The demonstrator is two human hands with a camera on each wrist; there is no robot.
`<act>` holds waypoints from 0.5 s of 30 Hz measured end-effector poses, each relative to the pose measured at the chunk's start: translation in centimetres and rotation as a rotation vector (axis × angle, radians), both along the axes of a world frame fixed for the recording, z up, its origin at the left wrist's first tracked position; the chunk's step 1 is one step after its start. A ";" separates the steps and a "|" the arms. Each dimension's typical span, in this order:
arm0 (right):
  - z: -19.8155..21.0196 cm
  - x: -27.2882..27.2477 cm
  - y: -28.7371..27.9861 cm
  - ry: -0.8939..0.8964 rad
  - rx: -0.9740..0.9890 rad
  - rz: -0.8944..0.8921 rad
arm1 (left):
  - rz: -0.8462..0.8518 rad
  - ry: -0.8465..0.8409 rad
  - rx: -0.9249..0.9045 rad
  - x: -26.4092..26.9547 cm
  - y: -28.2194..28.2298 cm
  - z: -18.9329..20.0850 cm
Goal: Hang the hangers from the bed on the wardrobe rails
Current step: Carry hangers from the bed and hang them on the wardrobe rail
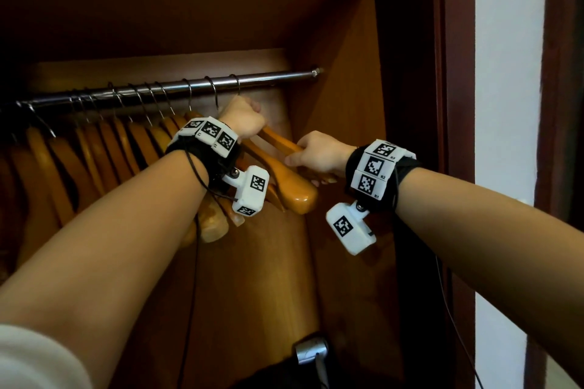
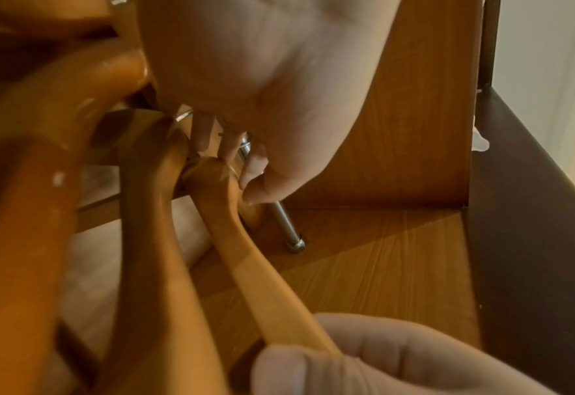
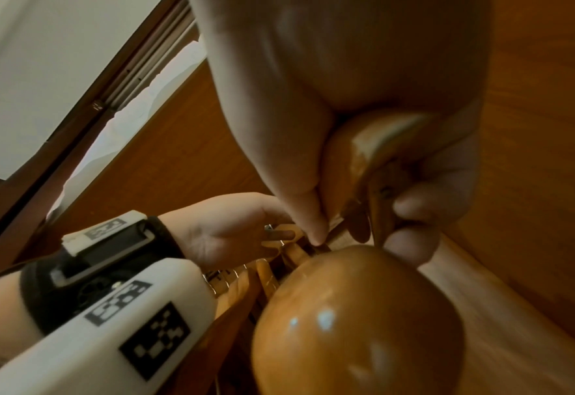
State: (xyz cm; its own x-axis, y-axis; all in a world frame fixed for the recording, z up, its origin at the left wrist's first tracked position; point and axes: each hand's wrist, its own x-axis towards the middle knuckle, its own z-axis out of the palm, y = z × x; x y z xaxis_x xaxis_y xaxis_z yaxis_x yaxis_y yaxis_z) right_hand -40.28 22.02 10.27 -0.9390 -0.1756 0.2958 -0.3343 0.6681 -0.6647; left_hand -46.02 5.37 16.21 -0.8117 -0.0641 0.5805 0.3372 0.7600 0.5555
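Wardrobe interior [image 1: 347, 110], brown wood on all sides, dim light; bed not in view.

Nearest to me: both forearms reach in, each wrist strapped with a marker band and a white camera block.

Right hand [image 1: 319, 153] — fingers curled round the near arm of the wooden hanger [image 1: 278, 142], thumb on top. Right wrist view confirms the grasp, with the rounded shoulder end of a hanger bulging just below the fingers.

Left hand [image 1: 243, 117] — clenched at the neck of the same hanger, up where the wire hook [image 1: 235, 84] leaves the wood. Left wrist view shows the fingertips [image 2: 248, 184] pinching at that joint, close under the rail.

Farther in: steel rail [image 1: 268, 77] runs left to right into the side panel. The hook in hand appears to sit over it, rightmost of the lot, though I cannot tell if it bears full weight. A row of hung hangers [image 1: 104, 148] crowds the rail to the left, hooks close together.

Step, as I judge it: seating this hanger on the rail, late in the job given how many already hang.

Next move calls for: let the hook settle fully, level the wood, loosen both hands, check it does not swing into its neighbour.
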 end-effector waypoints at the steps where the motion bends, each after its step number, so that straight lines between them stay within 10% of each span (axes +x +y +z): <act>1: -0.1 0.1 0.0 0.016 0.013 -0.005 | -0.007 -0.003 -0.006 0.2 0.0 -0.1; 15: -4.1 3.0 2.2 -0.057 -0.060 0.104 | -0.055 -0.134 -0.037 5.2 2.2 -3.4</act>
State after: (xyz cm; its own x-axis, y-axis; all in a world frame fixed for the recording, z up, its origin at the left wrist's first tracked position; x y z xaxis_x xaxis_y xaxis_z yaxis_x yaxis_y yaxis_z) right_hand -37.28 24.22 6.19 -0.9322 -0.2561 0.2557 -0.3603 0.5900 -0.7225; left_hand -40.85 7.55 12.81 -0.8840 0.0018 0.4676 0.3032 0.7634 0.5703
